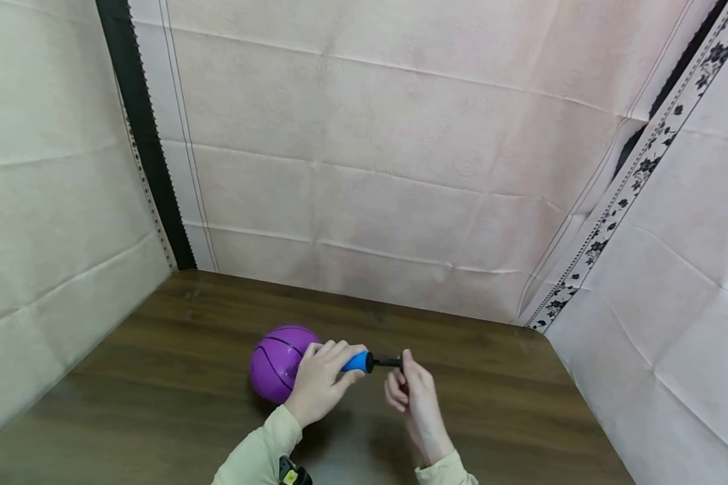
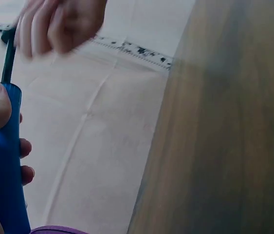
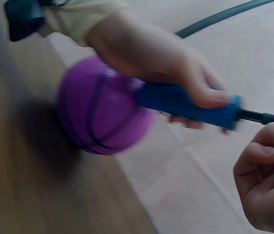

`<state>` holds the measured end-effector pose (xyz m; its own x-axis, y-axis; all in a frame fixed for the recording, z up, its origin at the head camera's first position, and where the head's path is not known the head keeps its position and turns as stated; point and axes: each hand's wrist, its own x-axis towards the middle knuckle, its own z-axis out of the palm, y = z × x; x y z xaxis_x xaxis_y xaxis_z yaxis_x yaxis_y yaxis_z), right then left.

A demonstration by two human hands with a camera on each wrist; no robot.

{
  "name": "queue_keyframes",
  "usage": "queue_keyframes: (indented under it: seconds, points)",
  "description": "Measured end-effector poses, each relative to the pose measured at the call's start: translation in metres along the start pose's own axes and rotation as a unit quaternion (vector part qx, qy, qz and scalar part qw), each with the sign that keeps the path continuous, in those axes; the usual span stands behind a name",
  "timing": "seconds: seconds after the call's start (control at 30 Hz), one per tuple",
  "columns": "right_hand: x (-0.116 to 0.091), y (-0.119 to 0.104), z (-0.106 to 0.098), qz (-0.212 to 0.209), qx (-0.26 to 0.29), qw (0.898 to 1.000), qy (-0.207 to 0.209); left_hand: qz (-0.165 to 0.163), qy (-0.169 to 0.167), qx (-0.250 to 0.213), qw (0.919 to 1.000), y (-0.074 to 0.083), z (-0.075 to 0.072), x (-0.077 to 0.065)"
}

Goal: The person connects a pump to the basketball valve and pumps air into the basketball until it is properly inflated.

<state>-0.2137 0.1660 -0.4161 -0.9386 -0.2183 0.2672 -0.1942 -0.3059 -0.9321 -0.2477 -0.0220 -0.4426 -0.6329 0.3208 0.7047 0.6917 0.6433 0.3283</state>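
A purple ball (image 1: 276, 364) with black basketball lines is at the left of the hands in the head view. The blue barrel of a hand pump (image 1: 356, 362) meets its side in the right wrist view; the joint itself is blurred. My left hand (image 1: 323, 384) wraps round the barrel (image 2: 6, 161), thumb along one side and fingertips on the other. From the barrel's far end a black rod (image 1: 387, 362) sticks out. My right hand (image 1: 417, 397) holds the rod's outer end with curled fingers, largely hiding the handle.
Beneath the hands lies a brown wood-grain tabletop (image 1: 176, 377). Pale creased cloth (image 1: 364, 135) rises behind it, with more cloth at the left (image 1: 54, 202) and right (image 1: 673, 289). A black strip (image 1: 148, 135) runs down the left corner.
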Motion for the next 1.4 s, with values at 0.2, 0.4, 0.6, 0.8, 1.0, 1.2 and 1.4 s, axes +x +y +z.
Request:
queue_keyframes:
  seconds: [0.2, 0.4, 0.6, 0.8, 1.0, 1.2, 1.4]
  points:
    - [0.0, 0.01, 0.012, 0.039, -0.034, 0.999, 0.007, 0.028, -0.001, -0.014, 0.9995, 0.002, -0.001, 0.001]
    - [-0.005, -0.015, -0.004, -0.06, 0.021, 0.998, 0.005, 0.021, -0.022, -0.011, 0.9995, -0.006, -0.01, 0.001]
    - [-0.011, -0.035, -0.02, -0.124, 0.012, 0.992, -0.023, 0.008, -0.03, -0.008, 0.9995, -0.012, -0.013, 0.002]
    - [-0.003, -0.014, -0.017, -0.102, 0.013, 0.994, -0.031, 0.014, -0.006, 0.011, 0.9998, -0.01, -0.009, 0.001]
    - [0.004, 0.016, 0.0, 0.004, -0.024, 0.999, -0.047, 0.044, 0.01, 0.032, 0.9985, -0.005, -0.004, 0.0]
    - [0.001, 0.02, 0.006, 0.022, -0.03, 0.999, -0.033, 0.05, -0.004, 0.009, 0.9987, -0.004, -0.004, 0.002]
    - [-0.004, -0.006, -0.007, -0.075, 0.027, 0.996, -0.047, 0.029, -0.019, -0.042, 0.9985, -0.005, -0.01, 0.002]
